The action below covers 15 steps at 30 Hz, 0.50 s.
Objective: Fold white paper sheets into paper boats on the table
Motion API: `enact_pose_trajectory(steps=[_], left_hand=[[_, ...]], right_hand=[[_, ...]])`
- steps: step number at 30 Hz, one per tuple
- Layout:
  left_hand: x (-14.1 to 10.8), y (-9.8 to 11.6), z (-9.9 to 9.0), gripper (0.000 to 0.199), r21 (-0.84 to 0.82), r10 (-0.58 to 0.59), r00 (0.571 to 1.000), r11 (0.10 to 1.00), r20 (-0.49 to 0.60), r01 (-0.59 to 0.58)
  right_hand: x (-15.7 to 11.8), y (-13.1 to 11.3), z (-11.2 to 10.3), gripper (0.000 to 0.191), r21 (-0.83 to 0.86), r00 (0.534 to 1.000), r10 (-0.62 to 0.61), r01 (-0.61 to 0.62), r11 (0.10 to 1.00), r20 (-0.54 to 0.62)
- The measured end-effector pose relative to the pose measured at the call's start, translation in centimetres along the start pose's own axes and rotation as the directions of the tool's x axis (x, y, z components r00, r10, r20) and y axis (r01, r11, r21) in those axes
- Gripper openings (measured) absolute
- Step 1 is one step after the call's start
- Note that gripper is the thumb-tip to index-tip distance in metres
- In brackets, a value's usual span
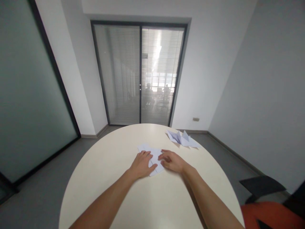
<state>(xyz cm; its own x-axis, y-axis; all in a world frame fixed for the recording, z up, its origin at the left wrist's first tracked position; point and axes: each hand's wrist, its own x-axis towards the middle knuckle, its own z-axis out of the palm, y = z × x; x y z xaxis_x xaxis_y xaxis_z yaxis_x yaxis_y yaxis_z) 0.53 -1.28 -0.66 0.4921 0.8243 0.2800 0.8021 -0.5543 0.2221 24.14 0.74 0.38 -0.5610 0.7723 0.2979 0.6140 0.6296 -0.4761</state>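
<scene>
A folded sheet of white paper (156,154) lies flat near the middle of the round cream table (107,165), with crease lines showing on it. My left hand (142,164) rests on its left part, thumb and fingers spread apart. At the paper's right edge is my right hand (173,161), its fingers bent and apart, the fingertips touching the sheet. Behind my right hand, near the table's far right edge, stand folded white paper pieces (183,139) with pointed tips.
An orange chair (269,216) with a black armrest (262,186) stands by the table's right side. Beyond the far edge are a glass door with blinds (140,73) and a white wall. A frosted glass panel (30,89) is at the left.
</scene>
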Motion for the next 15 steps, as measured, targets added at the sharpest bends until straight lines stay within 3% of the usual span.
enact_pose_trajectory(steps=[5,10,15], left_hand=[[-0.1,-0.3,-0.5,0.052,-0.103,0.115,0.989,0.989,0.095,-0.106],[0.0,-0.2,-1.0,0.049,-0.088,0.184,0.98,0.98,0.075,-0.177],[0.1,0.4,-1.3,0.038,-0.051,0.118,0.992,0.992,0.034,-0.116]], right_hand=[[-0.1,1.0,0.0,0.053,-0.071,0.999,0.031,-0.034,0.997,-0.045],[-0.5,1.1,-0.2,0.052,-0.052,0.998,0.053,-0.054,0.997,-0.019],[-0.4,0.1,-0.5,0.048,-0.081,0.999,0.041,-0.039,0.996,0.018]])
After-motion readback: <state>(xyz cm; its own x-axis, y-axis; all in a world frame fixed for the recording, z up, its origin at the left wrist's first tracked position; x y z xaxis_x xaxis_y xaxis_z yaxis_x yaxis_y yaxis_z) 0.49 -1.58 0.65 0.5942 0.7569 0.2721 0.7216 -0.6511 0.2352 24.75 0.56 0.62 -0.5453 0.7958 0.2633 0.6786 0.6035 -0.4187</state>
